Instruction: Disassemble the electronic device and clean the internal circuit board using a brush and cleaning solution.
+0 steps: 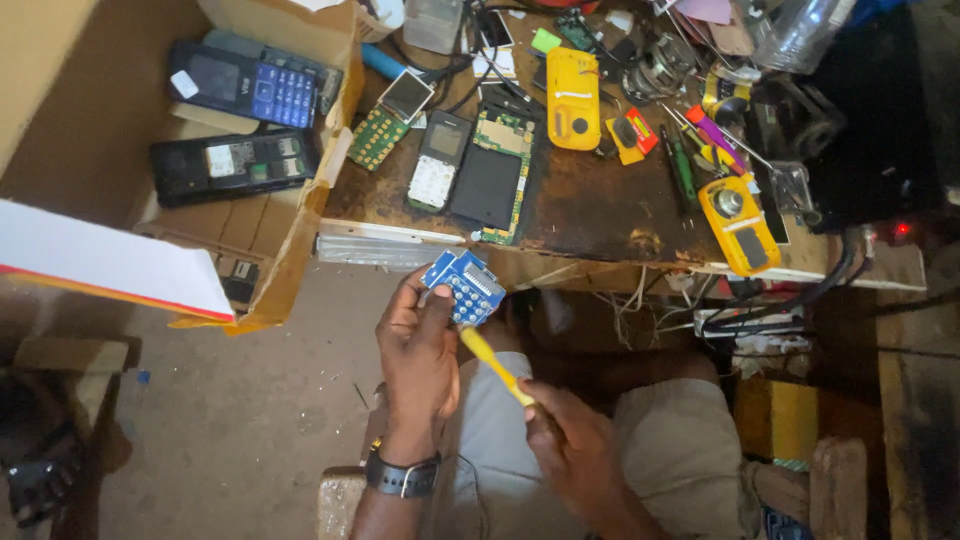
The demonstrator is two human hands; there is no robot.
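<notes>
Gripping a small blue phone circuit board [462,285] just below the counter [590,205] edge, the left hand [418,352] has its fingers clamped around it, while the right hand [572,440], lower and to the right, closes on a yellow-handled tool [496,364] whose tip touches the board.

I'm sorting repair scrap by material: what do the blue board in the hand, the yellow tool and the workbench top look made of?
Blue board in the left hand: likely rigid circuit laminate, with rows of pale contact dots. Yellow tool in the right hand: smooth, glossy, probably plastic. Workbench top: seemingly wood, dark, stained and worn, pale at the edge.
</notes>
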